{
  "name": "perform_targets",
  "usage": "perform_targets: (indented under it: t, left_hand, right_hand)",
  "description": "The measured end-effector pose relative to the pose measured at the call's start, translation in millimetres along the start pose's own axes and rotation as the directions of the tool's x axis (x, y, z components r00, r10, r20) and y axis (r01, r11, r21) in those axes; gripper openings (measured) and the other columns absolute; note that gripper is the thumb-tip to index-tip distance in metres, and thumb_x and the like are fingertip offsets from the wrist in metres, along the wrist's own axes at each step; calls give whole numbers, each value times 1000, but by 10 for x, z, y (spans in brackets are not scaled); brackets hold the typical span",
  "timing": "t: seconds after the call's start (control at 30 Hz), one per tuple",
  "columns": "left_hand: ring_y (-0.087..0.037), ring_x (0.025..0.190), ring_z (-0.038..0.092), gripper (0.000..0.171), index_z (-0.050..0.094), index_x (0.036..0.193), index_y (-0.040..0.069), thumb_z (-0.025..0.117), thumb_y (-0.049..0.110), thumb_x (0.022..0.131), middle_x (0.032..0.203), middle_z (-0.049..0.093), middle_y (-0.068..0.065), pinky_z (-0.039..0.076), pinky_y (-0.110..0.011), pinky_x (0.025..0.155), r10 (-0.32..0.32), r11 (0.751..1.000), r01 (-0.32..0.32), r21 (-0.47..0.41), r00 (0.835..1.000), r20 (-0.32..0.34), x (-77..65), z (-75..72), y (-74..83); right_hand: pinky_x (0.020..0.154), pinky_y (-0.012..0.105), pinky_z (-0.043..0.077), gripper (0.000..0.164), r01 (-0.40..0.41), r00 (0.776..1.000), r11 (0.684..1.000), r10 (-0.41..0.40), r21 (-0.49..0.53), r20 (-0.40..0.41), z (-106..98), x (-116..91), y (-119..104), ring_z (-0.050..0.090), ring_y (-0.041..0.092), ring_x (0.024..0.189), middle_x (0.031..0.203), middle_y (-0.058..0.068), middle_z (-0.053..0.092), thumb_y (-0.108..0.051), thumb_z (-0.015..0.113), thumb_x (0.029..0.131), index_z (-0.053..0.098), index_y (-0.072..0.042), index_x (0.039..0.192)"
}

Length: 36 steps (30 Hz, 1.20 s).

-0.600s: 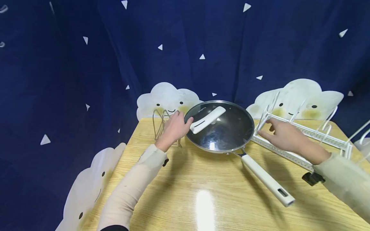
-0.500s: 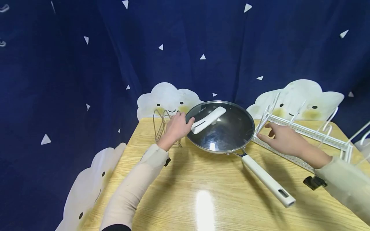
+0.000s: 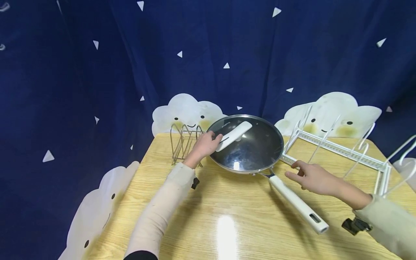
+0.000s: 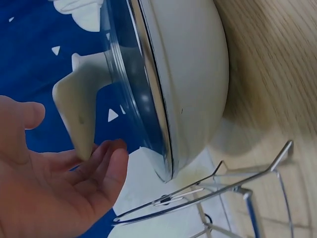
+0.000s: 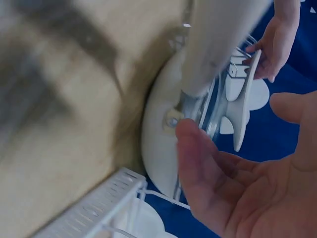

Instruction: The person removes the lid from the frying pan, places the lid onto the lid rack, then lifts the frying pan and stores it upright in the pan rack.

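A white-bodied frying pan [image 3: 227,169] stands on the wooden table, its dark glass lid [image 3: 260,144] on top. Across the lid runs a long white lid handle [image 3: 238,133]. My left hand [image 3: 204,146] is at the left end of this handle; in the left wrist view its thumb and loosely bent fingers [image 4: 111,173] stand apart around the tip, and contact is hard to tell. Beside the long white pan handle [image 3: 297,202] hovers my right hand [image 3: 316,178], thumb and fingers spread, nothing held. The right wrist view shows its fingers near the handle's base.
A wire rack [image 3: 183,144] stands left of the pan, just behind my left hand. To the right is a white metal rack [image 3: 341,148] with upright wire dividers. White cloud-shaped boards [image 3: 188,112] edge the table, and a dark blue curtain [image 3: 208,43] hangs behind.
My left hand has moved right, from the wire rack to the lid handle's end. The right hand has come nearer, away from the white rack and towards the pan handle.
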State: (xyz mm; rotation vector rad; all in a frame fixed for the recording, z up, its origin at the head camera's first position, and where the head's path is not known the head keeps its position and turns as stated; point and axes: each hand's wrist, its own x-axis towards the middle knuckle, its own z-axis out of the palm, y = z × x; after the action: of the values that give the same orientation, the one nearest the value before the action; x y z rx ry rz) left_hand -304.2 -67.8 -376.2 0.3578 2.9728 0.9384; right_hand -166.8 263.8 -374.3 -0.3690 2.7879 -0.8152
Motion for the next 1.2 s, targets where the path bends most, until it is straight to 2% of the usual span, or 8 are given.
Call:
perform_targets:
  t: [0.17, 0.3, 0.5, 0.63, 0.73, 0.9, 1.07, 1.2]
  left_hand:
    - [-31, 110, 56, 53, 54, 123, 0, 40, 44, 99, 117, 61, -16, 43, -40, 92, -26, 997, 28, -67, 999, 20, 15, 43, 20]
    - [-31, 109, 56, 49, 58, 117, 1, 42, 44, 98, 116, 62, -15, 43, -39, 92, -25, 997, 26, -77, 1000, 11, 40, 85, 35]
    - [-30, 100, 59, 43, 64, 103, 4, 44, 41, 98, 106, 65, -14, 45, -37, 86, -20, 997, 20, -74, 1000, -5, 91, 133, 22]
    - [-29, 96, 59, 44, 66, 99, 5, 44, 43, 98, 104, 66, -14, 46, -37, 83, -23, 996, 22, -83, 1000, -12, 116, 142, 13]
    - [-28, 95, 59, 44, 66, 97, 5, 46, 45, 97, 103, 66, -14, 46, -37, 82, -25, 994, 24, -106, 1000, -11, 140, 149, 4]
    - [-25, 92, 59, 43, 66, 98, 7, 48, 46, 96, 102, 65, -11, 47, -34, 79, -18, 984, 20, -179, 1000, 13, 198, 179, -30]
    - [-23, 91, 58, 44, 67, 101, 8, 51, 48, 94, 104, 65, -9, 46, -33, 79, -21, 959, 37, -280, 998, 57, 258, 195, -48]
    - [-20, 87, 59, 47, 67, 102, 7, 54, 51, 91, 102, 65, -8, 47, -30, 75, -25, 960, 53, -273, 994, 106, 304, 202, -55]
  right_hand:
    - [50, 36, 51, 57, -79, 992, 976, 57, 204, 111, 121, -102, 64, 59, 22, 59, 77, 7, 57, -41, 51, 97, 44, 9, 124]
    - [47, 36, 51, 50, -137, 979, 946, 84, 292, 187, 189, -202, 88, 57, 22, 58, 75, 9, 55, -39, 50, 97, 47, 5, 121]
    - [43, 29, 43, 44, -111, 966, 933, 20, 341, 258, 264, -308, 112, 50, 16, 57, 80, 8, 57, -35, 48, 99, 47, 4, 120]
    - [54, 29, 46, 43, -83, 964, 923, -21, 375, 264, 315, -365, 133, 54, 19, 69, 86, 9, 59, -32, 47, 100, 46, 6, 119]
    - [57, 34, 51, 44, -116, 951, 865, -46, 489, 306, 345, -408, 149, 58, 23, 70, 90, 14, 58, -31, 43, 101, 40, 9, 121]
    - [46, 35, 52, 46, -201, 923, 728, -83, 656, 375, 405, -473, 166, 60, 21, 53, 92, 18, 57, -33, 35, 103, 28, 8, 121]
    - [43, 31, 50, 43, -208, 931, 673, -86, 710, 354, 472, -508, 152, 59, 17, 50, 93, 16, 56, -34, 35, 103, 26, 6, 114]
    - [41, 27, 48, 44, -207, 937, 656, -79, 726, 339, 509, -516, 136, 56, 12, 49, 92, 16, 56, -35, 36, 103, 25, 7, 113]
